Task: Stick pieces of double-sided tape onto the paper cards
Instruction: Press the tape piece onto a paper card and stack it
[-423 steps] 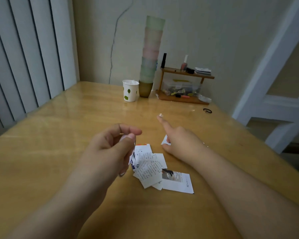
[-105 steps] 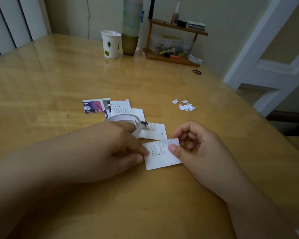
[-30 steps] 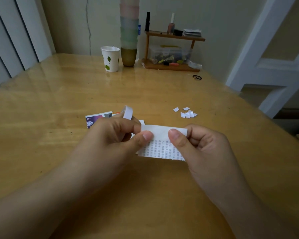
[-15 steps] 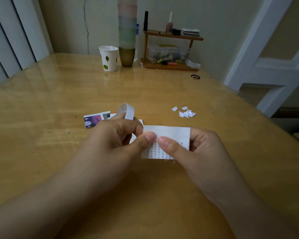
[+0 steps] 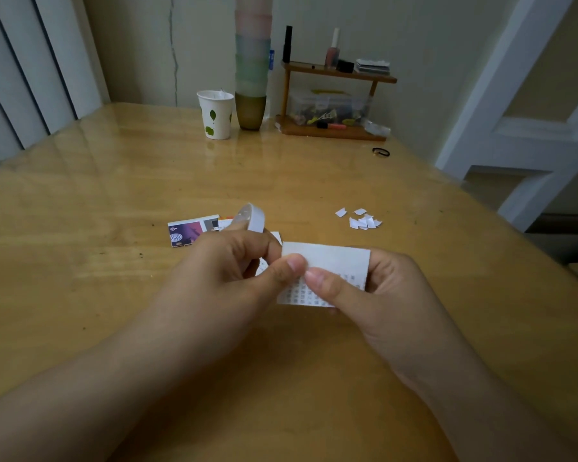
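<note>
Since a second ago my thumbs are closing together at the card's near-left edge, the tape strip now lying along its top. I judge I am pressing and tearing the strip free.

Left hand (image 5: 227,271) is pinching the paper card (image 5: 327,261) while gripping the tape roll (image 5: 252,219), which sits above my knuckles. Right hand (image 5: 377,288) is pinching the card too, held off the desk (image 5: 114,195).

Count: one roll; one card in grip; a few cards (image 5: 191,230) just beyond my left hand, number unclear; roughly six backing scraps (image 5: 362,221) beyond my right.
</note>
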